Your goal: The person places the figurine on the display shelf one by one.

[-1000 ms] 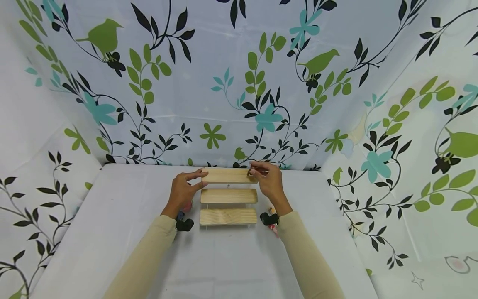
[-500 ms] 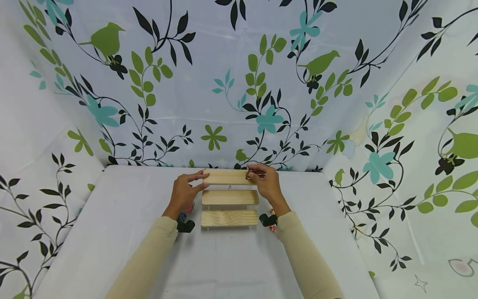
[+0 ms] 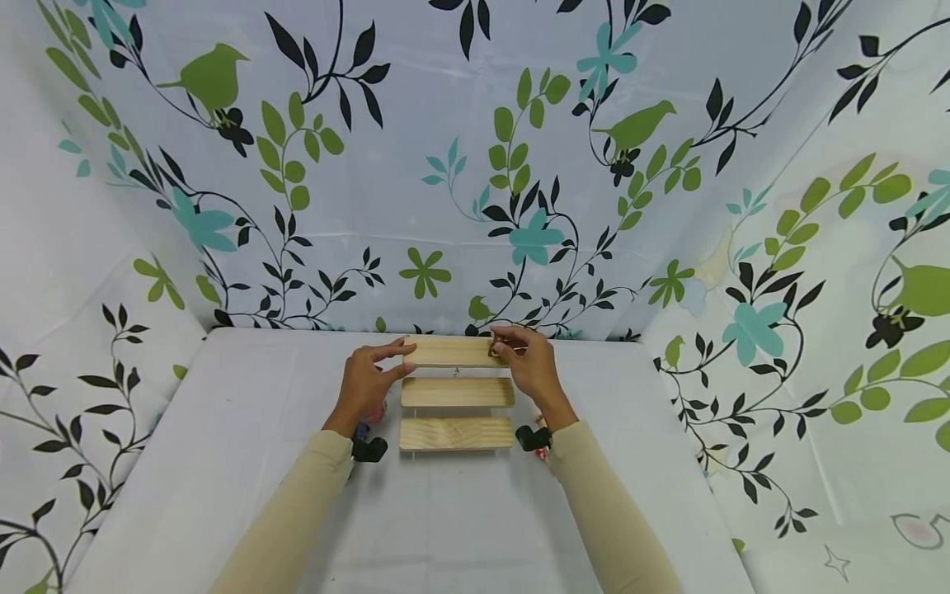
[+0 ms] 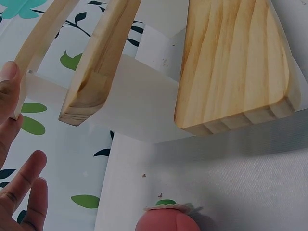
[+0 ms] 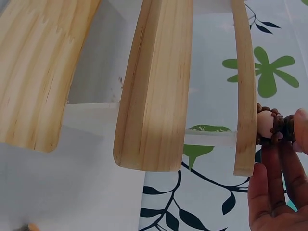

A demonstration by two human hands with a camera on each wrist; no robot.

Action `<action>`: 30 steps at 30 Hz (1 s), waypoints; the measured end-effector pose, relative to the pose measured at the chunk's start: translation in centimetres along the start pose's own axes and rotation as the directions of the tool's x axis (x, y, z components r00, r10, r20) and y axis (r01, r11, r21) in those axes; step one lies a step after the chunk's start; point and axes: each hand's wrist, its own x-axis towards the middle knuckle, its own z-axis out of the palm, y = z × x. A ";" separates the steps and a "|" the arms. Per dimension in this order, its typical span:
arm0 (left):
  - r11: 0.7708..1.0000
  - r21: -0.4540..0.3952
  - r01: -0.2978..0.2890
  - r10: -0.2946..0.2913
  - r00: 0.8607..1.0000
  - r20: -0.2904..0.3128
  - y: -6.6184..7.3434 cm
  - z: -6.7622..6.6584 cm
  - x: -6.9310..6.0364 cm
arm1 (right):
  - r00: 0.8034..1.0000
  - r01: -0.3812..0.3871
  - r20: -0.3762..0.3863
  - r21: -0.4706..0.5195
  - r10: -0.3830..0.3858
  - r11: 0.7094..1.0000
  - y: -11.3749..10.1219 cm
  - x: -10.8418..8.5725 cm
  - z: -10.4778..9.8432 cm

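Observation:
A three-tier wooden display shelf stands on the white table, with a top board [image 3: 449, 351], a middle board [image 3: 456, 393] and a bottom board [image 3: 456, 433]. My left hand [image 3: 361, 379] pinches the left end of the top board between thumb and fingers; two other fingers [image 4: 30, 175] stretch below it in the left wrist view. At the right end of that board, my right hand [image 3: 536, 367] holds a small figurine with brown hair and a pinkish face [image 5: 266, 125]. Its underside is at the board's surface, and fingers cover part of it.
A red round toy with a green top [image 4: 167, 222] sits left of the shelf. Blue and red items lie partly hidden under both wrists. White supports [image 4: 139, 96] join the boards. A leaf-patterned cloth [image 3: 423, 165] hangs right behind the shelf.
The view has shifted slightly since a second ago. Against the shelf, my right hand and the figurine have moved a little left along the top board; my left hand stays put.

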 end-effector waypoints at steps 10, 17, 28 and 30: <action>1.000 -0.011 -0.028 0.028 1.000 -0.002 -0.3 0.0 -0.2 | 0.999 0.017 -0.038 -0.017 -0.018 1.000 0.5 -0.7 -1.3; 1.000 -0.021 -0.023 0.023 1.000 -0.002 -0.1 -0.1 -0.2 | 0.995 0.003 -0.100 -0.039 -0.007 0.999 1.3 -1.5 -3.0; 1.000 -0.025 -0.006 0.006 1.000 0.004 -0.3 0.0 -0.1 | 0.978 -0.074 -0.197 -0.013 0.070 0.997 3.3 -3.8 -5.7; 1.000 -0.028 -0.011 0.011 1.000 0.003 -0.4 0.0 -0.1 | 0.975 -0.094 -0.203 -0.013 0.089 0.996 3.7 -4.3 -6.1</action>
